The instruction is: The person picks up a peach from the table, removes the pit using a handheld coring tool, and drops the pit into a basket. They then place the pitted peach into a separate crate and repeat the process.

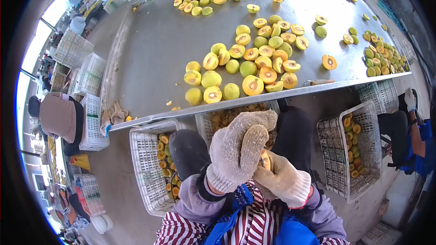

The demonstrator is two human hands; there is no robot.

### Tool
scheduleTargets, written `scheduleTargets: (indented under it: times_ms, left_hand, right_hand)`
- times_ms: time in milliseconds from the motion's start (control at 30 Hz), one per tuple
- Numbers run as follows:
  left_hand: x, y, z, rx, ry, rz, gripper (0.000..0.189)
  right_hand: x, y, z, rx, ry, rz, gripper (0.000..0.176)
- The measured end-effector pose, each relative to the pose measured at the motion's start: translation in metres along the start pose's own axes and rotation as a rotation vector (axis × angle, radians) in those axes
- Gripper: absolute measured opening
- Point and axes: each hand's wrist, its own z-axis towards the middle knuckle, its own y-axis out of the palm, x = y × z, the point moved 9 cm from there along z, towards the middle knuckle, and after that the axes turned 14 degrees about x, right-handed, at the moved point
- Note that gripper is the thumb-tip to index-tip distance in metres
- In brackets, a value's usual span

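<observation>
Both my hands wear knitted work gloves and meet above my lap, below the table's near edge. My left hand (240, 149) is closed, its fingers pressed together with the thumb alongside. What it may hold is hidden. My right hand (285, 179) is closed just below it, around a small orange piece that looks like a peach half (265, 160), mostly covered by the gloves. On the metal table (150, 59) ahead lie many green-skinned, orange-fleshed halved peaches (253, 85), several with the stone showing. Beneath my hands, between my knees, a crate (203, 124) holds peach pieces.
A white crate (141, 172) of peach halves stands left of my knees, another crate (323, 145) to the right. Near the table edge lies a small wooden-handled tool (320, 82). A person (59, 118) sits at far left, another person's blue clothing (424, 149) at far right.
</observation>
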Motion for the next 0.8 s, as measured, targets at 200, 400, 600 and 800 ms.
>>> scheduleTargets:
  times_ms: [200, 400, 600, 800]
  left_hand:
    - [0.008, 0.012, 0.008, -0.243, -0.036, 0.042, 0.021]
    - [0.036, 0.012, 0.002, -0.177, 0.569, 0.019, 0.025]
    - [-0.056, 0.030, -0.008, -0.054, -0.693, -0.705, 0.054]
    - [-0.089, -0.081, 0.018, 0.286, -0.196, -0.080, 0.049]
  right_hand:
    - [0.024, 0.008, -0.011, -0.322, 0.376, 0.142, 0.025]
    - [0.028, 0.026, -0.024, -0.672, 0.492, 0.522, 0.023]
    - [0.021, 0.030, -0.025, -0.657, 0.488, 0.293, 0.022]
    - [0.029, -0.014, 0.015, -0.222, 0.235, -0.069, 0.024]
